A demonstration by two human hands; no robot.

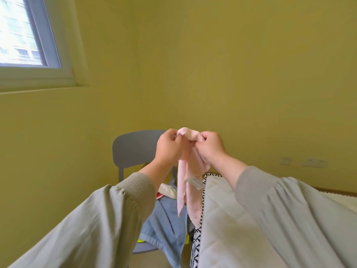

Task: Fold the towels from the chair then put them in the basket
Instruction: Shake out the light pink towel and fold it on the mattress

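A pink towel point(182, 190) is held up in the air just below the middle of the view, in front of a grey chair point(135, 147). Its top edge is bunched between both hands. The left hand point(168, 147) is placed at 9 o'clock of the bunch and the right hand point(211, 147) at 3 o'clock. The fingers of each hand are curled and the cloth is pinched by both. The rest of the towel hangs toward 6 o'clock in narrow folds, and a white label point(196, 183) is seen on the right-hand fold. Whether the lower ends touch anything cannot be told.

A blue towel point(164, 219) is draped over the chair seat, at 7 o'clock of the hanging ends, and falls over the seat's front edge. White and red cloth point(166, 190) is partly seen beyond it.

A bed point(222, 219) with a white quilted cover and a black-and-white patterned edge is noted at 3 o'clock of the chair, just beside it. A window point(23, 35) is recorded at 10 o'clock of the view, and wall sockets point(314, 163) at 3 o'clock of the right hand.
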